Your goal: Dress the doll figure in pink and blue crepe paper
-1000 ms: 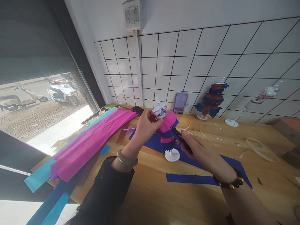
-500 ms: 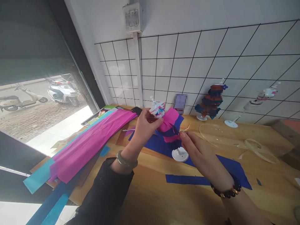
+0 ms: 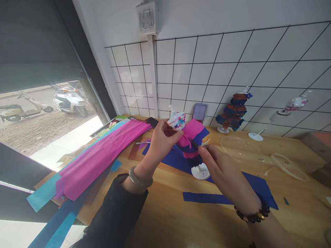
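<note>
Swung rightward since the earlier frame: the white round base (image 3: pixel 200 174) of a small figure (image 3: pixel 193 128) with a marbled white, pink and blue top and pink and dark blue paper tiers.

Far left, long magenta paper sheets (image 3: pixel 103 158) lie over flat teal paper strips (image 3: pixel 43 194) overhanging the left edge of the desk (image 3: pixel 157 217), presumably stacked aside within reach.

Near mid-desk, toward the back edge, the left hand (image 3: pixel 161 139) pinches the small figure's upper part between thumb and fingers, top leaning left; this likely steadies it against the tool.

The right hand (image 3: pixel 217 163) grips a slim black pointed tool (image 3: pixel 195 144), tip at the gathered pink paper; holding it near the tip probably gives fine control. Tool type cannot be told.

Beneath, a dark blue paper sheet (image 3: pixel 260 189) runs rightward. At the back edge, a brown and dark blue tiered figure (image 3: pixel 234 112) stands upright, likely out of the hands' path.
</note>
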`<action>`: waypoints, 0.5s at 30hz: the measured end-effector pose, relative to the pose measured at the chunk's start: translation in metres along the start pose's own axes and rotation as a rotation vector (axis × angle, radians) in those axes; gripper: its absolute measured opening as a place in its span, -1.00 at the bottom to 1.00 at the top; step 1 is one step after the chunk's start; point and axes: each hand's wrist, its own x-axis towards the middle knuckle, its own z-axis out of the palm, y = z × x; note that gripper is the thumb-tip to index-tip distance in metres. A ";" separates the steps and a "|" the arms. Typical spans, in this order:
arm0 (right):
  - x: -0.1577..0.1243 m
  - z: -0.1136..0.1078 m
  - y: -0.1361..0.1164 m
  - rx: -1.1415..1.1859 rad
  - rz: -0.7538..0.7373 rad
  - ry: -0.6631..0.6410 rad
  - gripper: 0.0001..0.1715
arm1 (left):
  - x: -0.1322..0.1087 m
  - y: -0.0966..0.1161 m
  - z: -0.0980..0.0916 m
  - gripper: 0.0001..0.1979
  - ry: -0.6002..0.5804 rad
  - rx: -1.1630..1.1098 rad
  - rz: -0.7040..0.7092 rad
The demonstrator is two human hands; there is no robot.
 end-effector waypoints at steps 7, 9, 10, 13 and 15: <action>-0.001 -0.003 -0.003 0.032 0.032 -0.012 -0.47 | -0.002 -0.001 0.000 -0.65 0.012 0.065 0.031; -0.001 -0.003 -0.003 0.045 0.041 -0.027 -0.46 | -0.003 -0.001 0.001 -0.63 0.018 0.102 0.039; -0.001 -0.003 -0.003 0.050 0.044 -0.034 -0.46 | -0.003 -0.001 0.001 -0.63 0.022 0.116 0.043; -0.002 -0.004 -0.004 0.052 0.037 -0.044 -0.45 | -0.005 -0.001 0.002 -0.61 0.028 0.137 0.056; -0.002 -0.004 -0.004 0.055 0.030 -0.028 -0.45 | -0.006 -0.001 0.002 -0.60 0.028 0.142 0.064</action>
